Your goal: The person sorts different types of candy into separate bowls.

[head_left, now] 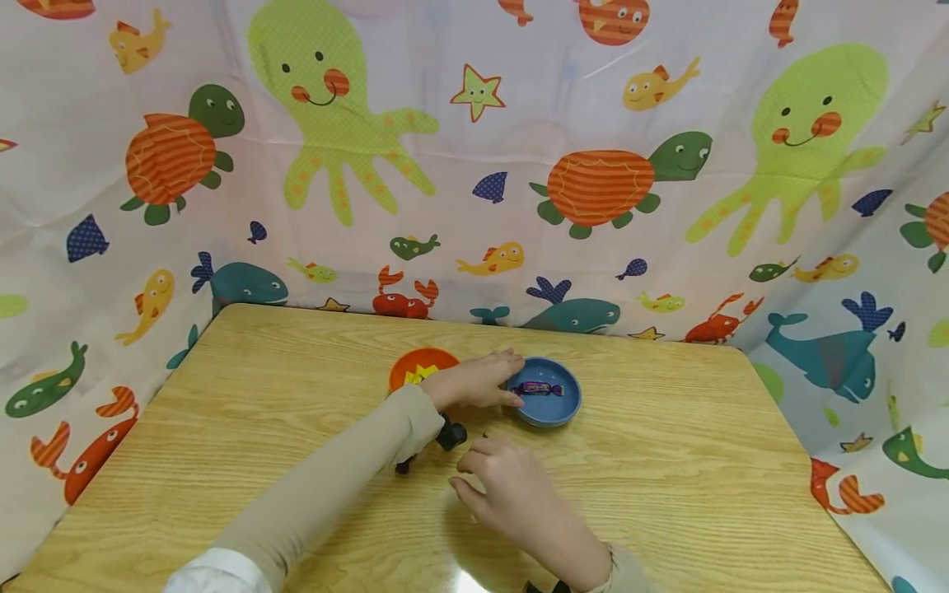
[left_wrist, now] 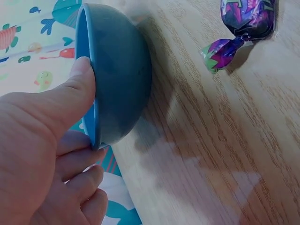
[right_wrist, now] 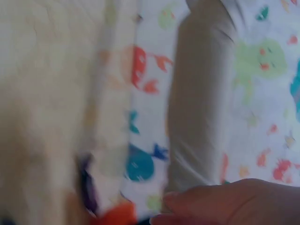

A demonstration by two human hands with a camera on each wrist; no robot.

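My left hand (head_left: 480, 382) grips the rim of the blue bowl (left_wrist: 123, 77), thumb on the rim and fingers curled at the other side. In the head view, a purple-wrapped candy (head_left: 539, 389) lies inside this blue bowl (head_left: 567, 412). Another view, the left wrist one, shows a purple-wrapped candy (left_wrist: 248, 21) on the wood beside the bowl. Nearer the body, my right hand (head_left: 515, 492) hovers over the table with loosely bent fingers, and nothing shows between thumb and forefinger. Its thumb and finger (right_wrist: 229, 204) are blurred in the right wrist view.
An orange bowl (head_left: 415, 360) holding yellow pieces (head_left: 420, 375) stands left of the blue bowl, partly behind the left forearm. The left sleeve (head_left: 334, 469) crosses the wooden table (head_left: 667, 461). A printed sea-animal curtain (head_left: 460, 165) hangs around the table's back and sides.
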